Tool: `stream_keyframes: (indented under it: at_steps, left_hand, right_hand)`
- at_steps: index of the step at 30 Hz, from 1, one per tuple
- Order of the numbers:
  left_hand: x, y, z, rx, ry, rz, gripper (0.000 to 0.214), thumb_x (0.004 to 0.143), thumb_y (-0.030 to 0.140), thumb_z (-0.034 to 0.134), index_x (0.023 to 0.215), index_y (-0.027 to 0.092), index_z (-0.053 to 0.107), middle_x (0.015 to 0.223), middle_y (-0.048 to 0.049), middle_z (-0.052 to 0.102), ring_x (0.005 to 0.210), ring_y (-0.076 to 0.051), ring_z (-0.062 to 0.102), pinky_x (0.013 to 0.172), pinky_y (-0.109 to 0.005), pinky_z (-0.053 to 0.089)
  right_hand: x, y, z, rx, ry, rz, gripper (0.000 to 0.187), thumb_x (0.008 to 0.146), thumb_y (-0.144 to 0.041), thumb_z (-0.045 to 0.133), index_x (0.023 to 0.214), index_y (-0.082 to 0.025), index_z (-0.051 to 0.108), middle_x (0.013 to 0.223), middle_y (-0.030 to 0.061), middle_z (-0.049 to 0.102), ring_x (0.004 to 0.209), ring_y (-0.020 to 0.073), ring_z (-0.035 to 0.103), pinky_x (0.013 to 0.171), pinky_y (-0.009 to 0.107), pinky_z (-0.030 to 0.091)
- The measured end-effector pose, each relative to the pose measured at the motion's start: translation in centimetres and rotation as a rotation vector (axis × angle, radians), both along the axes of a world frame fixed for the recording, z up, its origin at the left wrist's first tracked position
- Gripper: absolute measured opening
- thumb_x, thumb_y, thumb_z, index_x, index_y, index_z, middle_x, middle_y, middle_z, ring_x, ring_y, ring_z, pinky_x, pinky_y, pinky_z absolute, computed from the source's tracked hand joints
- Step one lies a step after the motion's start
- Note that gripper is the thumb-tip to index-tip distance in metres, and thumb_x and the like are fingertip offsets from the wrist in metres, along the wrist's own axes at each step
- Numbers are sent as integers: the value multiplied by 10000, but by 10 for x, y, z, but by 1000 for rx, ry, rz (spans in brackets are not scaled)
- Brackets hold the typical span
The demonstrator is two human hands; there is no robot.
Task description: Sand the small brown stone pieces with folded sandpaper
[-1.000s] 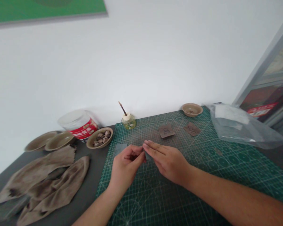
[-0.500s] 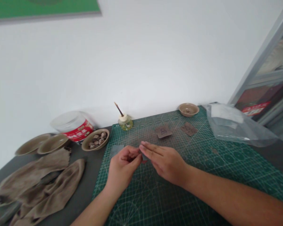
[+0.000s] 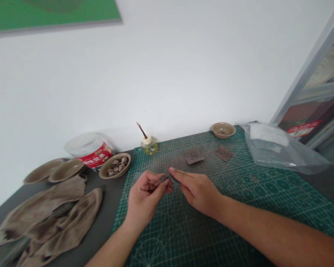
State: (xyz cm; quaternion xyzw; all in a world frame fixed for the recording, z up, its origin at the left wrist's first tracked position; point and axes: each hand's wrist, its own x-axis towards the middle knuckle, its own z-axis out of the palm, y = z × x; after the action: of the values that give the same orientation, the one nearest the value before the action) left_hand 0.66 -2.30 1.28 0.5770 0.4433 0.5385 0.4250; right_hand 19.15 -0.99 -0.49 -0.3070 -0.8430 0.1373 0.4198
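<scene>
My left hand (image 3: 144, 193) is closed in a pinch on a small dark piece (image 3: 164, 178), too small to name surely. My right hand (image 3: 199, 191), its fingers straight and pressed together, holds a small grey sheet that looks like sandpaper (image 3: 174, 180) against the thumb side. The fingertips of both hands nearly meet above the green cutting mat (image 3: 167, 230). Just beyond them lie two brown sandpaper squares with handwriting, one slightly curled (image 3: 194, 155) and one flat (image 3: 224, 152). Another grey sheet (image 3: 137, 177) lies partly hidden behind my left hand.
Left of the mat are a bowl of pebble-like pieces (image 3: 105, 172), two brown bowls (image 3: 41, 172), a plastic tub (image 3: 98, 155) and a crumpled cloth (image 3: 80, 218). Behind stand a brush-topped jar (image 3: 150, 148) and a small bowl (image 3: 223, 135). A clear bag (image 3: 281, 157) lies right.
My right fingers have shifted slightly right and away from my left fingertips, exposing more of the small dark piece. The view has shifted slightly.
</scene>
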Motion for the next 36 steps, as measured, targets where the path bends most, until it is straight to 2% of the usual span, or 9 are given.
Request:
stream_keyframes:
  at_steps: [3,8,14,19,24,27,31,36]
  left_hand:
    - [0,1,0,-11,13,6,164,781,222,713,780,180,554,682,-12,711,573,-141,656,573,-246,531]
    - [-1,4,-2,40,108,28,123,766,238,710,787,170,610,677,-1,671,596,-132,624,574,-230,504]
    - [-3,7,-5,88,124,34,105,734,165,689,697,170,591,636,29,609,578,-99,541,562,-192,458]
    - [-3,8,-4,90,134,63,63,725,157,688,737,167,627,662,17,629,603,-110,559,582,-202,466]
    - [-4,8,-3,95,140,84,67,745,178,695,793,163,652,666,16,619,599,-108,554,564,-199,451]
    - [-5,7,-3,82,154,73,53,756,193,697,776,164,657,661,14,625,593,-110,557,565,-203,457]
    - [-5,7,-2,99,174,38,54,770,188,688,733,166,656,665,8,638,600,-115,569,576,-208,468]
    - [-4,8,-4,112,105,-12,99,788,169,688,721,166,615,693,4,652,650,-128,603,636,-230,494]
  right_hand:
    - [1,2,1,6,27,-18,558,912,-76,429,1460,-179,402,1402,93,541,1267,171,539,1072,338,459]
    - [-2,-3,4,115,-1,4,589,927,-85,419,1498,-192,323,1442,89,494,1310,175,492,1066,343,466]
    - [-5,-7,5,259,-114,23,524,933,-78,417,1455,-119,394,1438,124,494,1361,183,423,1113,343,413]
    - [-6,-6,2,269,-189,-2,498,944,-91,414,1441,-115,415,1457,122,470,1381,202,392,1129,363,399]
    - [-6,-7,4,254,-159,-38,484,943,-103,420,1426,-118,435,1435,132,495,1363,196,422,1114,356,416]
    - [-7,-8,5,262,-151,-45,499,934,-129,445,1433,-122,427,1421,139,510,1350,200,442,1104,357,427]
    - [-6,-8,5,283,-180,-36,478,939,-108,431,1416,-73,441,1409,166,514,1346,214,447,1107,352,423]
    - [-4,-7,3,283,-152,-48,478,946,-84,409,1424,-79,423,1395,158,533,1321,197,481,1073,339,460]
